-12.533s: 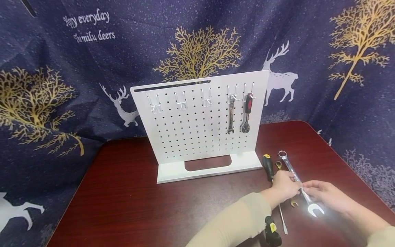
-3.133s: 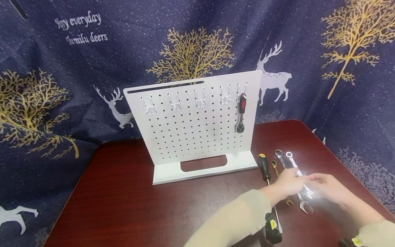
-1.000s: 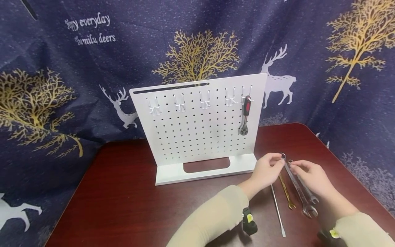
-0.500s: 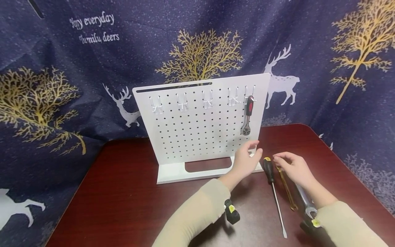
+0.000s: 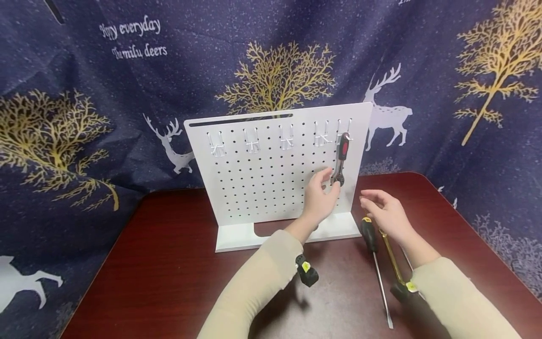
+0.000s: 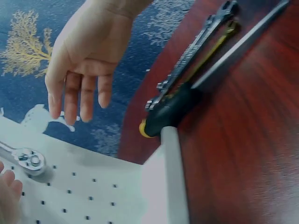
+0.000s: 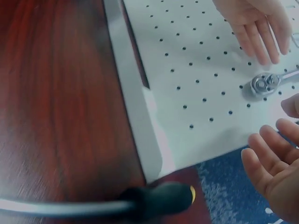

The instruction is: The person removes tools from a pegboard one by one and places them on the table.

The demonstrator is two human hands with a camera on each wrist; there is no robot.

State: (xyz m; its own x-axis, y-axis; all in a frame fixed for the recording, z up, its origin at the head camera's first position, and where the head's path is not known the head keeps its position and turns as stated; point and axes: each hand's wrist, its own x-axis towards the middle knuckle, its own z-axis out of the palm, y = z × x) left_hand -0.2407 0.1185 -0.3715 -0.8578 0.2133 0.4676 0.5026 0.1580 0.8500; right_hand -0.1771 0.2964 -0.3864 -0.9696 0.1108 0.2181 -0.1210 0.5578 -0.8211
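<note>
A ratchet wrench (image 5: 342, 149) with a black and red handle hangs from the rightmost hook of a white pegboard (image 5: 271, 188). My left hand (image 5: 319, 200) is raised beside its round head (image 7: 265, 84), fingers apart from it in the right wrist view. My right hand (image 5: 387, 214) hovers right of the board with relaxed fingers and holds nothing. Below it lie a black-handled screwdriver (image 5: 369, 235) and a gold combination wrench (image 5: 391, 256). Silver wrenches (image 6: 196, 44) lie alongside, mostly hidden by my right arm in the head view.
Several other white hooks (image 5: 251, 143) on the board hold nothing. The board's base (image 5: 235, 238) stands on a dark red table (image 5: 169, 273). A blue patterned cloth (image 5: 271, 28) hangs behind it.
Since the oldest frame, the small wrench left its hook and a second silver wrench lies on the table. Both hands then left the silver wrenches and rose leftward, the left one reaching the ratchet wrench's head.
</note>
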